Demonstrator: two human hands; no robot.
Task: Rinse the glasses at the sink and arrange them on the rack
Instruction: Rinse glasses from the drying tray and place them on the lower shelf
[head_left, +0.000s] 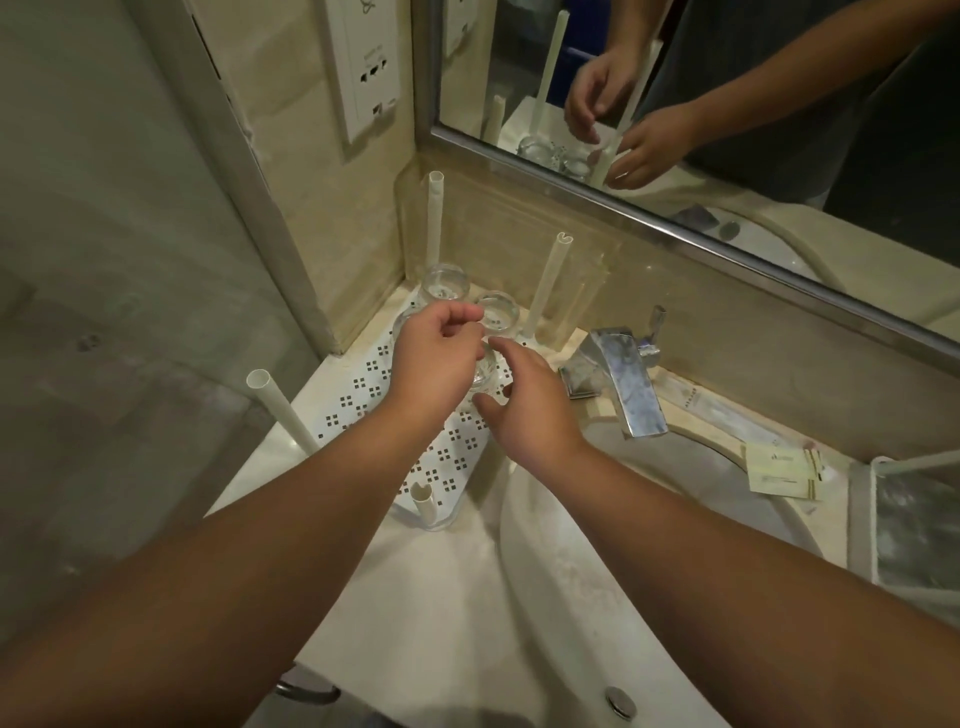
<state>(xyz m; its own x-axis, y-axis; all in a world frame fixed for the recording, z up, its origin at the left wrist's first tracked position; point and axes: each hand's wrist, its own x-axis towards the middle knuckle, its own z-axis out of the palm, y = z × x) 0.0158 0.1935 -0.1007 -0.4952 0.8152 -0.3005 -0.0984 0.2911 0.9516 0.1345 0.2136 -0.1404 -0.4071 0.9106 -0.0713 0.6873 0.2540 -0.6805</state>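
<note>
Bathroom counter: three clear glasses visible on perforated white rack (363, 400). Right hand (524, 410) cups one glass (488, 376); left hand (436, 358) loosely curled, holding nothing.

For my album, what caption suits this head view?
Both hands, left and right, set a glass on the perforated rack beside the sink.

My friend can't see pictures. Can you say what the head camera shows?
Two hands, the left hand and right hand, are around a clear glass over a white perforated rack, where two more glasses already stand. A chrome faucet and white sink sit to the right, below a mirror.
</note>
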